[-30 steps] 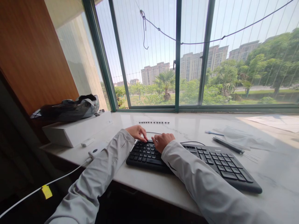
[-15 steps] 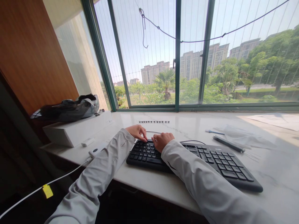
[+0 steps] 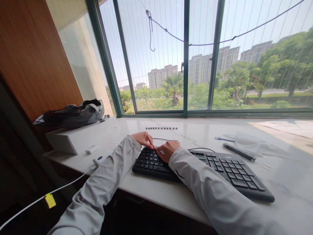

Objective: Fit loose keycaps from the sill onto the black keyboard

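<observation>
A black keyboard (image 3: 153,165) lies at a slant on the marble-patterned surface, its number pad toward the right. Over its upper left keys, my left hand (image 3: 144,139) is closed in a pinch, thumb and forefinger pointing down at the top edge. Whatever sits between those fingertips is too small to make out. My right hand (image 3: 168,150) rests over the middle of the letter keys, its fingers drawn together and reaching left to meet the left fingertips. Any small piece in it is hidden. Behind the keyboard stands a neat row of small black keycaps (image 3: 161,128).
A white box (image 3: 80,137) with a dark plastic bag (image 3: 73,114) on top stands at the left. A white device with a cable (image 3: 99,160) lies before it. At the right are a dark rod-like bundle (image 3: 239,151), a thin brush-like tool (image 3: 226,139) and clear plastic (image 3: 256,143).
My right hand's fingers have stretched left and down, closing the gap to the left fingertips. My left hand stays almost where it was.
</observation>
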`<state>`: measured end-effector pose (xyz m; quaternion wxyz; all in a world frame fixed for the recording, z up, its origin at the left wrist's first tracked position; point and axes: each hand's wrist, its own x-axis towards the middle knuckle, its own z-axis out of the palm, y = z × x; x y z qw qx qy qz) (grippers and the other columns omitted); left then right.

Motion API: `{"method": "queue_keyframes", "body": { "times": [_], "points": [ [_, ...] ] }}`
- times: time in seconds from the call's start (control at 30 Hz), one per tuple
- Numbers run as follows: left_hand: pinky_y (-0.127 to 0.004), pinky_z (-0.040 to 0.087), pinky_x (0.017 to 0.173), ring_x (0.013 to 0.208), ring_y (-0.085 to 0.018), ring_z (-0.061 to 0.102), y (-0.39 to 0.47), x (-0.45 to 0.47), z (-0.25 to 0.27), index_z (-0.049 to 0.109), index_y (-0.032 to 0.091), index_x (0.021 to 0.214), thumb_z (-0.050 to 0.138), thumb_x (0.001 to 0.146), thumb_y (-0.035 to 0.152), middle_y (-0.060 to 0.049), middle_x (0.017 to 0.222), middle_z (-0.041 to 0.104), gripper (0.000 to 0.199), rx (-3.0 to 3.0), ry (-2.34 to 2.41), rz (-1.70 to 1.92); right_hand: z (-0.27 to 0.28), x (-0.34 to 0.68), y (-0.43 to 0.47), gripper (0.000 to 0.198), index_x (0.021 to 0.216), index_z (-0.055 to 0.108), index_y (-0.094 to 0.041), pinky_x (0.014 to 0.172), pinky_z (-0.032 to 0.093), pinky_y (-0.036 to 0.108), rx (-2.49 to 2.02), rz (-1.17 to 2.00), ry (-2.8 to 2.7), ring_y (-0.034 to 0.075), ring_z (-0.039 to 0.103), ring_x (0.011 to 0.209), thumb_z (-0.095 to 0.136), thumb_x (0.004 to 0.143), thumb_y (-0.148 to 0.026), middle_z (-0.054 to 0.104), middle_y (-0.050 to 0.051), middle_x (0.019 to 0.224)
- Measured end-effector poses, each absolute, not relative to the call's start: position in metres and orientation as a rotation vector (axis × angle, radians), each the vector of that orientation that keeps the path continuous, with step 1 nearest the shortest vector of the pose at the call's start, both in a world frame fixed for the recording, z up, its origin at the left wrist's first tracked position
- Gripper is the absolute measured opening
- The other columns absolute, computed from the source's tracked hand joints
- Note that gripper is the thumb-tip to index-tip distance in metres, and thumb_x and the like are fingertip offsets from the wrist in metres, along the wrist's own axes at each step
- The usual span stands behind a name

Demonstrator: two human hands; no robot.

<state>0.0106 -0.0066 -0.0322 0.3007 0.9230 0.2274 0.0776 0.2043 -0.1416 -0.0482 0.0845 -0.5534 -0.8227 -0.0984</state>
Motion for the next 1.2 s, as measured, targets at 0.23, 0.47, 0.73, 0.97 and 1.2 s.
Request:
{"method": "queue_keyframes", "body": {
  "times": [0.23,0.47,0.73,0.97,1.2],
  "points": [
    [-0.020,0.039,0.059,0.064,-0.010,0.055,0.003,0.010,-0.039,0.073,0.018,0.104,0.079,0.062,0.047,-0.003,0.079,0.068,0.052,2.319,0.852,0.164,-0.050,0.203,-0.139,0.040,0.112,0.069,-0.036,0.070,0.047,0.037,-1.598,-0.311,-2.431,0.027,0.068,0.083,0.036,0.092,-0.043,0.073,0.009,0.089],
    [-0.019,0.037,0.058,0.072,-0.012,0.056,0.017,0.010,-0.048,0.064,0.018,0.108,0.079,0.059,0.052,-0.003,0.093,0.065,0.061,2.163,0.953,-0.003,-0.049,0.198,-0.140,0.044,0.096,0.075,-0.026,0.068,0.048,0.037,-1.594,-0.340,-2.451,0.028,0.068,0.081,0.034,0.092,-0.041,0.073,0.012,0.089],
    [-0.026,0.042,0.084,0.095,-0.019,0.059,0.018,0.013,-0.043,0.071,0.015,0.098,0.075,0.066,0.051,-0.006,0.094,0.070,0.049,2.309,0.758,-0.076,-0.043,0.192,-0.141,0.039,0.092,0.072,-0.015,0.069,0.048,0.038,-1.524,-0.399,-2.503,0.029,0.068,0.082,0.038,0.087,-0.034,0.072,0.016,0.088],
    [-0.026,0.043,0.083,0.089,-0.018,0.060,0.015,0.018,-0.041,0.073,0.015,0.092,0.079,0.062,0.043,-0.004,0.091,0.070,0.042,2.328,0.872,-0.090,-0.045,0.188,-0.139,0.037,0.092,0.071,-0.012,0.066,0.049,0.037,-1.491,-0.408,-2.518,0.030,0.068,0.081,0.040,0.085,-0.031,0.072,0.017,0.086],
    [-0.021,0.042,0.067,0.075,-0.013,0.057,0.003,0.015,-0.037,0.071,0.014,0.098,0.075,0.066,0.049,-0.005,0.094,0.068,0.048,2.303,0.799,-0.047,-0.043,0.196,-0.140,0.038,0.095,0.071,-0.017,0.069,0.047,0.037,-1.513,-0.390,-2.506,0.029,0.068,0.082,0.038,0.088,-0.034,0.072,0.015,0.090]
  ]
}}
